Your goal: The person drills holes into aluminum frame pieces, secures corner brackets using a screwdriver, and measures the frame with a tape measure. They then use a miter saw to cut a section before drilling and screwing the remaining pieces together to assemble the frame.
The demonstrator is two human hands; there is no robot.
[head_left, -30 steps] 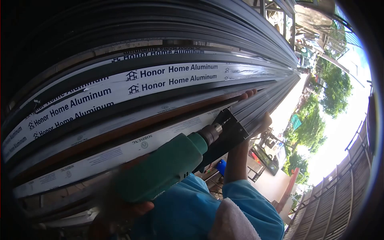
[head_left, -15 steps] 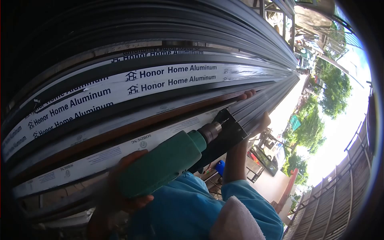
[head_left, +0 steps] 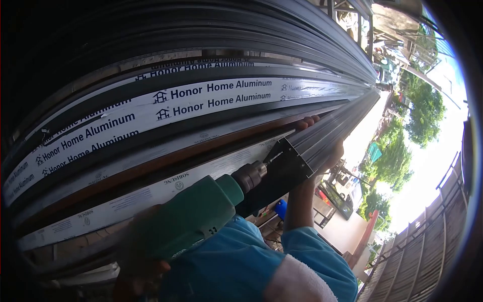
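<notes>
A green power drill point(head_left: 188, 219) points up and right, held in my left hand point(head_left: 158, 268), which is partly in shadow. Its slim bit point(head_left: 274, 159) comes out of a dark chuck and lies right at the cut end of a dark aluminium profile point(head_left: 279, 182). Small notches or holes show along that end. My right hand point(head_left: 333, 155) grips the profile from beneath, just beyond the cut end. Its fingertips curl round the far side.
Long aluminium bars with white "Honor Home Aluminum" film point(head_left: 216, 98) lie alongside. A white "SOBISUNG" strip point(head_left: 166, 189) and a brown bar point(head_left: 166, 163) are closer. A corrugated wall point(head_left: 427, 241) and trees point(head_left: 422, 110) appear at the right.
The drill has drawn back slightly down and left, its bit farther from the profile's end. My right hand and the profile have shifted slightly right in view.
</notes>
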